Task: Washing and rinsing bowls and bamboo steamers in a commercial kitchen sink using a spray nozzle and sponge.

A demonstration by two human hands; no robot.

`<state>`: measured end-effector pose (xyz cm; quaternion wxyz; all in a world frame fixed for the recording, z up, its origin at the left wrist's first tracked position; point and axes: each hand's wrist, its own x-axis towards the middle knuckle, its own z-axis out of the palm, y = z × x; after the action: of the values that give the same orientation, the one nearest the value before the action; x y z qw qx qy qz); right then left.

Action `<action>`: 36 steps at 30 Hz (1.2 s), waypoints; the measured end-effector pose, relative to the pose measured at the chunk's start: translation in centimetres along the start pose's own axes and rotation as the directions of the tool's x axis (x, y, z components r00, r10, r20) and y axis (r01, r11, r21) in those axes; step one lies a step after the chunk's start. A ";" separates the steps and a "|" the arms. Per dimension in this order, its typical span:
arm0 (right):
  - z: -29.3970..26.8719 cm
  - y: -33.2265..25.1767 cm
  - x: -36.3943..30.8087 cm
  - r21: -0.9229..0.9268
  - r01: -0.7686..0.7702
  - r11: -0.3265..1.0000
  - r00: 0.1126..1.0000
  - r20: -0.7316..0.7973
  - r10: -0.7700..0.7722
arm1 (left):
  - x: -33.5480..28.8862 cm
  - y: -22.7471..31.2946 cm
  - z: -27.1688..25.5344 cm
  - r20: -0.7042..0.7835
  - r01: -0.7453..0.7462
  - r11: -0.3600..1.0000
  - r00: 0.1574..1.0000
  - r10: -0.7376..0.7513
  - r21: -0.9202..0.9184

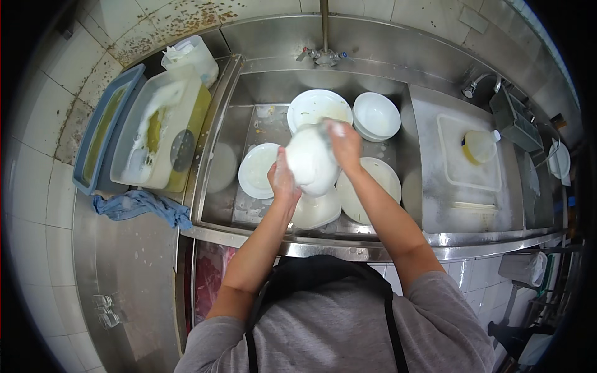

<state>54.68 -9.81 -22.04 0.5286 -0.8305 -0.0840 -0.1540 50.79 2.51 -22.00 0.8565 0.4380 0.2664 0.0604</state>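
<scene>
A white bowl (310,163), its rounded outside turned up, is held over the sink (239,214). My left hand (284,183) grips its left side, with suds on the fingers. At the bowl's upper right edge, my closed right hand (346,146) presses something greyish and blurred that I cannot make out. Around them in the sink lie a white plate (255,177) at the left, a larger one (305,102) behind with food bits, and another plate (380,186) at the right. Stacked white bowls (377,113) stand at the back right. Below the held bowl is another white dish (318,213).
To the left stand a clear tub (120,172) of yellowish soapy water, a blue tub (83,174) and a white container (202,57). A blue cloth (140,207) lies before them. Behind is a tap (325,57); at right, a foamy basin holds a yellow-liquid jug (477,147).
</scene>
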 end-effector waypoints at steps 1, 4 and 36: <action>0.2 2.9 -0.9 -0.111 -0.084 0.990 0.986 -0.155 0.066 | 0.3 0.2 0.4 0.015 -0.002 1.000 1.000 0.002 -0.003; 3.7 -0.2 -4.9 -0.321 0.063 0.945 0.941 -0.296 -0.163 | 2.9 0.4 -1.0 0.112 0.023 0.937 0.994 0.017 -0.349; -3.4 3.4 -2.2 -0.728 0.380 0.571 0.897 0.442 -0.034 | 1.0 -5.3 1.0 0.238 0.408 0.913 0.888 -0.394 -0.012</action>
<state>53.04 -14.28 -24.33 0.0507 -0.9746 -0.2053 -0.0736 51.45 -1.06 -26.09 0.8885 0.3511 0.2479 -0.1607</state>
